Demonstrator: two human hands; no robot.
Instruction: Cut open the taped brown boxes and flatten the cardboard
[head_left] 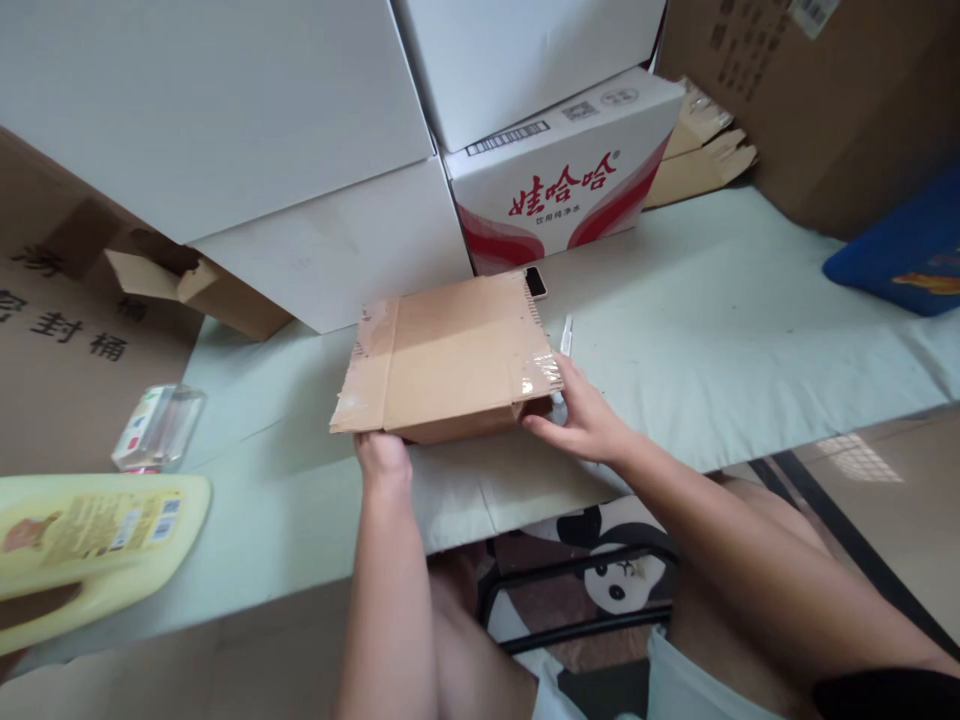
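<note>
Left grip (384,455): pressed against the near left corner of the brown carton (457,345), its fingers tucked out of sight below the flap; from my view I cannot tell how far it is closed.
Right grip (581,410): partly closed on the carton's near right corner, thumb under the near edge, fingers along the right side, by a shiny strip of tape (541,372).
Brown carton: near the middle of the counter (750,300), close to its front edge, top panel facing me, ragged edges at both ends; whether it rests on the cloth or is slightly raised, I cannot tell.
Far side: I have little room there, with white boxes (322,265) and a red-and-white box (570,195) along the back edge; a phone (535,283) sits just beside the carton's far right corner.
Right side: a slim white tool (567,335) lies just beside the right grip; beyond it I see my widest room, cloth running to a blue container (904,255) at the right end.
Left side: a moderate stretch of cloth, then a clear bottle (178,428) near the left edge and a yellow jug (112,550) at the near left corner.
Front edge: both forearms cross it.
</note>
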